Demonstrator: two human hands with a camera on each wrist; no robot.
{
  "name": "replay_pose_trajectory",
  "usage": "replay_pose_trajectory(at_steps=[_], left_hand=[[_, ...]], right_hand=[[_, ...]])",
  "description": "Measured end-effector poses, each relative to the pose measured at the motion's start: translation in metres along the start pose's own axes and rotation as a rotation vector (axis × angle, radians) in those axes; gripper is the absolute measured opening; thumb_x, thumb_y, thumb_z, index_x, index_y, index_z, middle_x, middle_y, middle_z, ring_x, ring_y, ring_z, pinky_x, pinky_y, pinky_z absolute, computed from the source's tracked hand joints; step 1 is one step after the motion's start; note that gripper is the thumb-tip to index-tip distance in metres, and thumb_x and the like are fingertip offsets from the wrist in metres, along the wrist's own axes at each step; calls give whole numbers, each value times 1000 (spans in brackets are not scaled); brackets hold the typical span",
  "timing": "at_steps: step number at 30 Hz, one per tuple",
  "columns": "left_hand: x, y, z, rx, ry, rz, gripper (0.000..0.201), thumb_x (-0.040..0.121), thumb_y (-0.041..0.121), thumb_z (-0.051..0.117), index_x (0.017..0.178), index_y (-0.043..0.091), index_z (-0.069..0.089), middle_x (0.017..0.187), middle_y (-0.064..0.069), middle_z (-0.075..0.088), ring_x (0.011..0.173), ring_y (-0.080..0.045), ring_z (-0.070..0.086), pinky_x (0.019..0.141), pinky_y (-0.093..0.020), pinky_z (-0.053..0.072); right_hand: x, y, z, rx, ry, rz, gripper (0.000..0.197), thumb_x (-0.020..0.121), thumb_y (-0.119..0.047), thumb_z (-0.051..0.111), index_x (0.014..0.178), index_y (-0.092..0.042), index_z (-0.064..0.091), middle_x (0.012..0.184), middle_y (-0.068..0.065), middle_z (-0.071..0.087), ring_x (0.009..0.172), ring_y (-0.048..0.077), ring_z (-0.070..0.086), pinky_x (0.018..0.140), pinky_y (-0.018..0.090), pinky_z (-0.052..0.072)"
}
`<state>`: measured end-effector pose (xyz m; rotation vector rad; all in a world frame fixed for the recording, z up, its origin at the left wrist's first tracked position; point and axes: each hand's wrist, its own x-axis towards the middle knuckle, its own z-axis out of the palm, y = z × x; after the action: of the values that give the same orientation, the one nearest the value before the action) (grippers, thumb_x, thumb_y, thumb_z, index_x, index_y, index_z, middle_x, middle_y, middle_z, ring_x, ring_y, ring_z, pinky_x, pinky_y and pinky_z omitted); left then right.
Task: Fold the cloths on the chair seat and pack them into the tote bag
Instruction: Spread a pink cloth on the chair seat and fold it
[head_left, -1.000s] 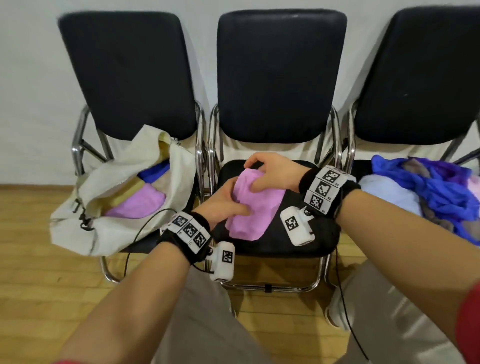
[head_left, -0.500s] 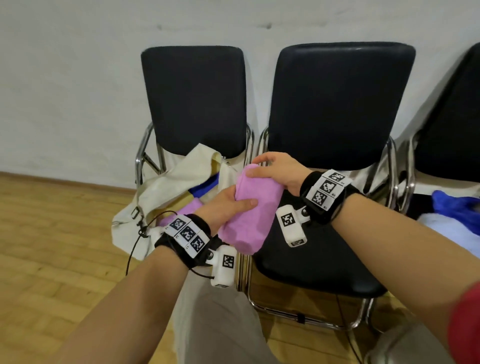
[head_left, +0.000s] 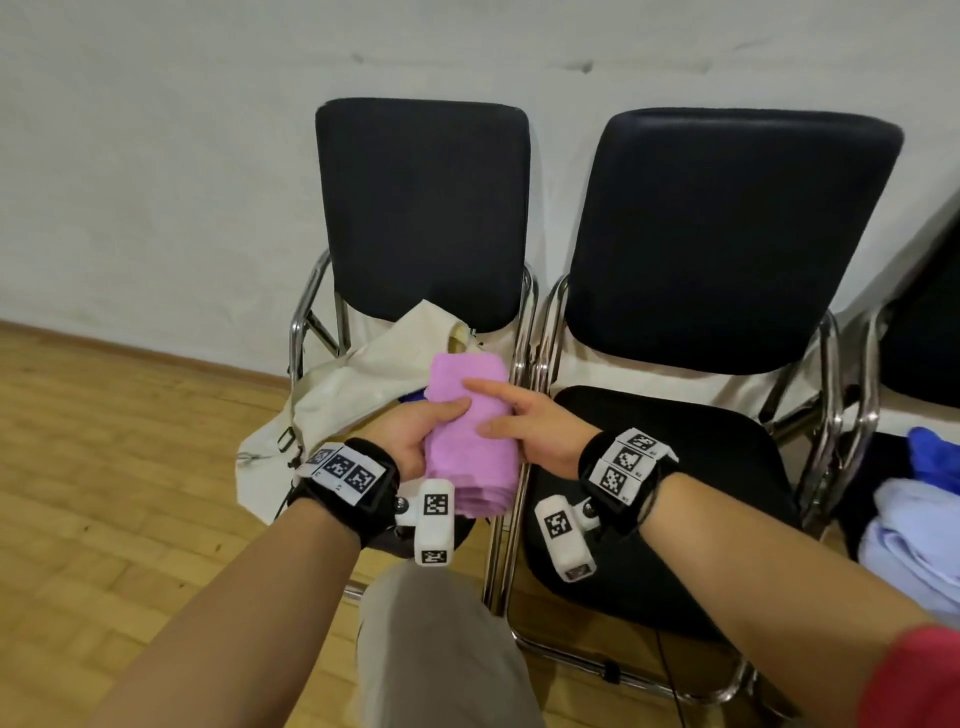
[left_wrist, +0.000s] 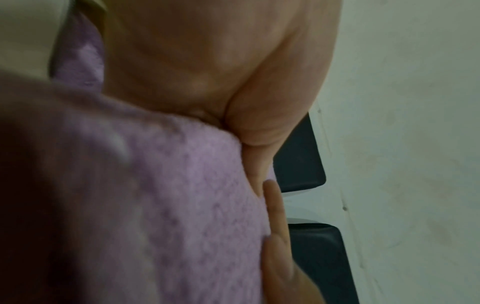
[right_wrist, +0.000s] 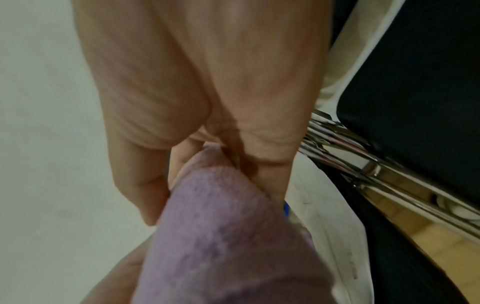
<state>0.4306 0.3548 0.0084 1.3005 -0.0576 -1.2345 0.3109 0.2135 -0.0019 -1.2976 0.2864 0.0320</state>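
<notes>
Packing step: left hand (head_left: 410, 436) and right hand (head_left: 540, 431) both grip the folded pink cloth (head_left: 470, 457), which probably must go down next into the tote bag (head_left: 353, 395) just beyond them.

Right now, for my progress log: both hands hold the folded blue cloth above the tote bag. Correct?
Not quite: blue is wrong. The head view shows the left hand and right hand holding a folded pink cloth above the tote bag.

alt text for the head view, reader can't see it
A person's left grip and right grip hold a folded pink cloth over a cream tote bag on a black chair. A second black chair stands beside it, with blue and pale cloths heaped at the right edge.
</notes>
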Motion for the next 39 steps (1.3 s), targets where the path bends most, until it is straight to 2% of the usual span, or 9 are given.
replay_pose_trajectory(at_steps=[5, 9, 11, 18, 23, 28, 32, 34, 39], left_hand=[[21, 2, -8, 30, 65, -88, 31, 90, 26, 67, 113, 4, 64, 90, -21, 74, 77, -36, 73, 62, -46, 60], [43, 1, -27, -76, 210, -46, 15, 97, 21, 58, 88, 9, 60, 65, -7, 64, 55, -20, 62, 51, -28, 50], [56, -1, -43, -170, 269, 42, 10, 95, 11, 53, 97, 13, 63, 84, -9, 59, 72, -22, 56, 61, -33, 47], [92, 22, -63, -450, 267, 298, 57, 95, -3, 43, 138, 33, 54, 124, -12, 64, 115, -34, 61, 102, -55, 46], [105, 54, -73, -711, 269, 415, 65, 94, -8, 41, 151, 24, 34, 113, -10, 61, 106, -28, 64, 85, -45, 54], [91, 85, -92, -851, 167, 526, 64, 93, -12, 38, 149, 18, 33, 99, -14, 56, 103, -28, 59, 86, -38, 54], [81, 93, -100, -899, 92, 547, 55, 91, -13, 38, 139, 15, 41, 74, -11, 55, 68, -27, 60, 87, -39, 53], [78, 95, -102, -898, 66, 550, 68, 90, -13, 39, 151, 17, 32, 70, -11, 57, 65, -27, 59, 89, -39, 52], [74, 98, -107, -876, -23, 531, 74, 89, -13, 43, 154, 17, 26, 99, -17, 59, 99, -31, 55, 86, -41, 56]], right_hand=[[26, 12, -5, -29, 158, 4, 55, 80, 11, 71, 125, -21, 67, 133, 11, 58, 121, 30, 58, 93, 47, 57], [46, 12, -20, -98, 280, 50, 56, 79, 10, 72, 122, -26, 67, 133, 11, 55, 116, 30, 58, 92, 46, 57], [54, 13, -30, -118, 304, 96, 55, 79, 8, 72, 120, -28, 68, 131, 9, 54, 115, 31, 58, 93, 48, 56], [83, 12, -40, -91, 261, 213, 56, 81, 8, 70, 127, -24, 66, 132, 7, 50, 113, 30, 56, 80, 37, 59], [104, 12, -29, -81, 169, 270, 54, 84, 9, 66, 131, -17, 63, 119, 3, 56, 112, 29, 57, 94, 41, 55], [134, 22, -2, -50, 133, 316, 52, 86, 7, 63, 132, -18, 63, 115, 6, 60, 110, 29, 58, 98, 46, 53], [165, 34, 22, 57, 121, 356, 50, 85, 4, 65, 126, -24, 68, 127, 14, 61, 118, 37, 57, 96, 52, 53], [179, 39, 25, 155, 122, 367, 48, 87, 1, 63, 126, -26, 67, 130, 16, 60, 117, 39, 59, 92, 57, 54], [206, 34, 25, 409, 262, 326, 31, 94, 1, 55, 119, -15, 64, 105, 20, 67, 81, 33, 70, 59, 42, 61]])
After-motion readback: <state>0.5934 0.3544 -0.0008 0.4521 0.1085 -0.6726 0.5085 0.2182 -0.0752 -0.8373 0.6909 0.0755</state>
